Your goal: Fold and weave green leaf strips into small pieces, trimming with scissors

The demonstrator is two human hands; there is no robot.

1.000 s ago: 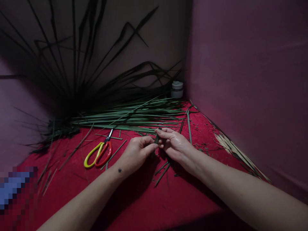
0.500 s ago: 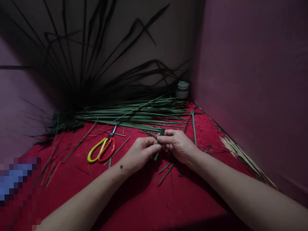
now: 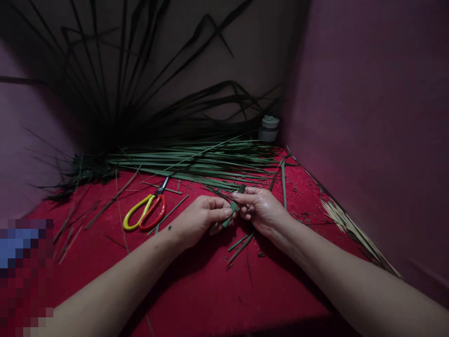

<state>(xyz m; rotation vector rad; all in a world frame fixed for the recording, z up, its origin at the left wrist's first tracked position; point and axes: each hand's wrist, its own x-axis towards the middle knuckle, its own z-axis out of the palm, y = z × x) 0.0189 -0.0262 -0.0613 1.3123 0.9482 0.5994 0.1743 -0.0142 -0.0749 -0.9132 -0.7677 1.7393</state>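
Between my two hands is a short green strip of leaf (image 3: 233,207), tilted with its upper end to the right. My left hand (image 3: 206,215) pinches its lower part between thumb and fingers. The fingertips of my right hand (image 3: 261,206) close on its upper part. Left of my left hand lies a pair of scissors (image 3: 149,208) with one yellow and one red handle, blades pointing away. Just beyond my hands spreads a pile of long green leaves (image 3: 196,159). Small cut leaf pieces (image 3: 240,248) lie below my hands.
Red cloth (image 3: 217,290) covers the surface. Pale thin sticks (image 3: 351,229) lie along the right wall (image 3: 368,117). A white lidded jar (image 3: 269,128) stands in the back corner. Dark fronds (image 3: 119,93) fan up at the back left. A blurred blue patch (image 3: 17,248) is at the left edge.
The leaf strip has turned from nearly upright to a slant, and more of its face shows. Both hands still hold it. The view has shifted slightly.
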